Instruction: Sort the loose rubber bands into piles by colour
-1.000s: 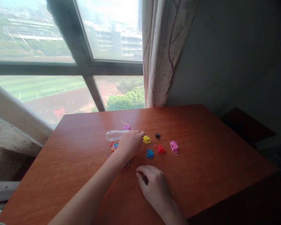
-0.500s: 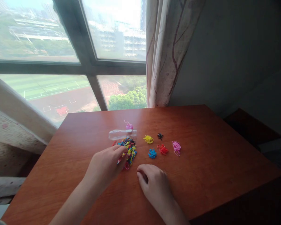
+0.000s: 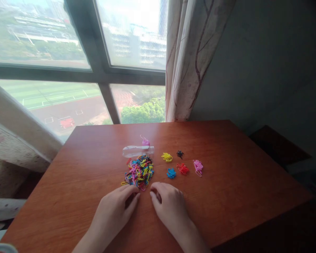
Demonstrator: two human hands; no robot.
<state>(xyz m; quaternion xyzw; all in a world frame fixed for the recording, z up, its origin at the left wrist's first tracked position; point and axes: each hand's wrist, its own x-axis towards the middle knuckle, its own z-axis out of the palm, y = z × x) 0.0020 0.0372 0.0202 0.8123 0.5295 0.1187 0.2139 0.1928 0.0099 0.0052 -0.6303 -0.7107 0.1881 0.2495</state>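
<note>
A mixed pile of small coloured loops (image 3: 139,170), too small to tell their exact kind, lies in front of me on the table. My left hand (image 3: 121,203) is at the pile's near edge, thumb and index finger brought together; anything between the tips is too small to make out. Just to its right, my right hand (image 3: 170,202) rests on the tabletop with its fingers curled to the thumb, their contents hidden. Sorted heaps lie beyond the right hand: yellow loops (image 3: 166,157), blue loops (image 3: 171,173), red loops (image 3: 183,169), black loops (image 3: 180,154) and pink loops (image 3: 198,168).
Behind the pile, a clear plastic container (image 3: 134,151) lies on its side, with a pink piece with a loop (image 3: 145,142) behind it. The wooden table (image 3: 234,175) reaches to a window and a curtain (image 3: 184,70). A white rim (image 3: 2,248) shows at bottom left.
My left hand has drawn back from over the pile toward me, uncovering the loops, and is now close to my right hand. The right hand has shifted slightly left.
</note>
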